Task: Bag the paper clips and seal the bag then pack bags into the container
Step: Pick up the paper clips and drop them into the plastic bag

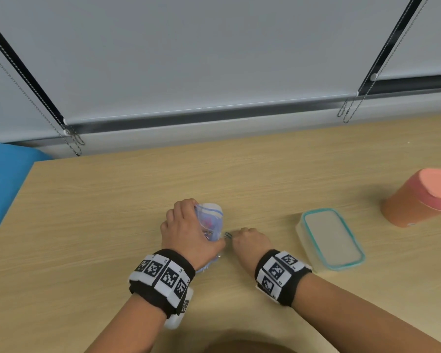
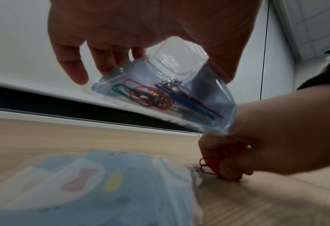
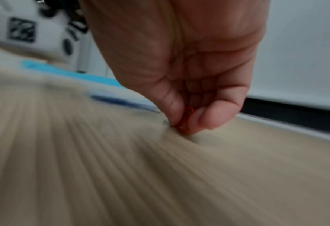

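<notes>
Gripping a clear zip bag (image 1: 210, 221) from above, left hand (image 1: 189, 233) holds it just off the wooden table (image 1: 112, 212), coloured paper clips (image 2: 152, 94) bunched inside, w/ another bag (image 2: 94, 183) lying flat beneath. Right hand (image 1: 250, 242), knuckles up beside it, pinches a red paper clip (image 2: 206, 165) at the table surface, thumb and fingertips curled tight; a blue clip (image 2: 199, 169) lies touching it. Right wrist view badly motion-blurred, clip mostly hidden by fingers; lidded container (image 1: 332, 238) sits right of the hands, orange canister (image 1: 423, 197) cut off by frame edge.
</notes>
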Demonstrator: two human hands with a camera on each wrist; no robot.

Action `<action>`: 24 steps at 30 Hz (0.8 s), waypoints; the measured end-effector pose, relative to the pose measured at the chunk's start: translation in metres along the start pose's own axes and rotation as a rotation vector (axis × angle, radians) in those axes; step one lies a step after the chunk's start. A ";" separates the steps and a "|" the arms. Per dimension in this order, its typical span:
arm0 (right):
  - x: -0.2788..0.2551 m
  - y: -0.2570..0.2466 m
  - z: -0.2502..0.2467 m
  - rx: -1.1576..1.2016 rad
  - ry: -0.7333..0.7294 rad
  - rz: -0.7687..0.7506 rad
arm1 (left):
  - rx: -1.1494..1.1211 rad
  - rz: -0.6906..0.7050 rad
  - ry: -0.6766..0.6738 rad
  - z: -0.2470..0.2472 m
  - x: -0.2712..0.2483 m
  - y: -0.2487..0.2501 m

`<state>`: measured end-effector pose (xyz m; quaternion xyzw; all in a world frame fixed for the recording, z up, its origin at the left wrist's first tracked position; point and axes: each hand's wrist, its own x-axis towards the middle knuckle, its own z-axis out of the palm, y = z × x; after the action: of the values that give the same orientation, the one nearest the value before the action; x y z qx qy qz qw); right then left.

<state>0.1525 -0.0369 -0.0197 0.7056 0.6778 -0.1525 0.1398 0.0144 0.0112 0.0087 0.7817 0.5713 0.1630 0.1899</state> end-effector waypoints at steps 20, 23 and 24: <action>-0.014 0.023 -0.085 1.034 0.387 0.091 | -0.033 0.009 -0.051 0.011 -0.001 0.007; -0.009 0.018 -0.059 0.766 0.227 0.086 | -0.024 -0.027 -0.015 0.008 0.002 -0.007; -0.011 0.013 -0.048 0.642 0.102 0.046 | -0.018 -0.038 -0.002 0.005 0.003 -0.012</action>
<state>0.1661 -0.0281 0.0281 0.7355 0.5851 -0.3195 -0.1206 0.0077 0.0172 -0.0019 0.7690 0.5845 0.1635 0.2006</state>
